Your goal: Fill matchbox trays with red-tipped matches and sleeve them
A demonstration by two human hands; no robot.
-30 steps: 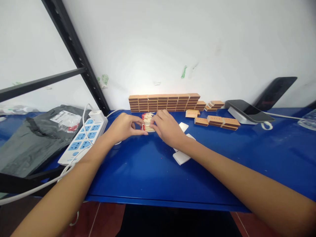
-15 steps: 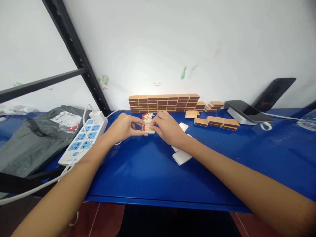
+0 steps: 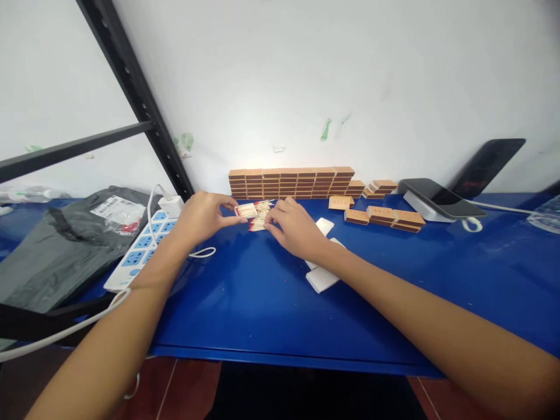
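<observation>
My left hand pinches a small white matchbox tray between thumb and fingers, at its left end. Red-tipped matches lie side by side in this tray. Just right of it, a loose pile of matches rests on the blue table, heads mostly to the left. My right hand is closed at the pile's right edge, thumb and fingertips together on match ends; the fingers partly hide what is gripped. Several white trays lie near and partly under my right wrist.
Matchboxes stand stacked in a long row against the wall. More matchboxes lie to the right, beside a phone on a white stand. A power strip with white cables and a grey plastic bag are on the left.
My left hand has moved left and slightly up with the tray, away from the right fingers. My right hand stays by the match pile, nearly in place.
</observation>
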